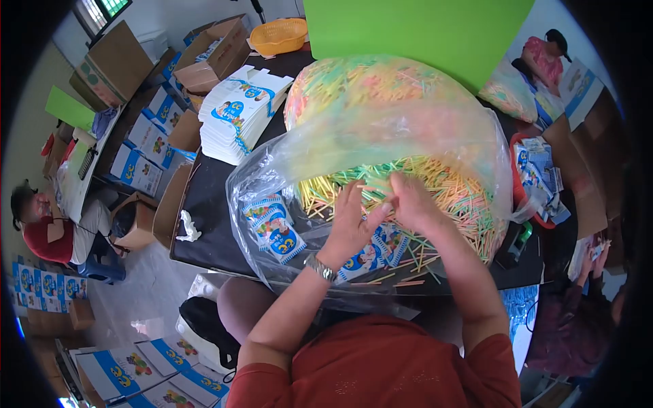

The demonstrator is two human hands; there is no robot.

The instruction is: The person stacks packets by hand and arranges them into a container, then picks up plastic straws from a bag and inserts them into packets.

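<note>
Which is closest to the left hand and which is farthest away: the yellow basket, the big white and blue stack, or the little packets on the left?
From the left hand:
1. Little packets, just to its left, in the clear bag.
2. White and blue stack, farther up and left.
3. Yellow basket, behind the stack.

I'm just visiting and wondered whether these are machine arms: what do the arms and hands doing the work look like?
They are a person's. The left hand and right hand are ungloved. Short red sleeves leave the forearms bare, and a silvery band, probably a watch, circles the left wrist.
</note>
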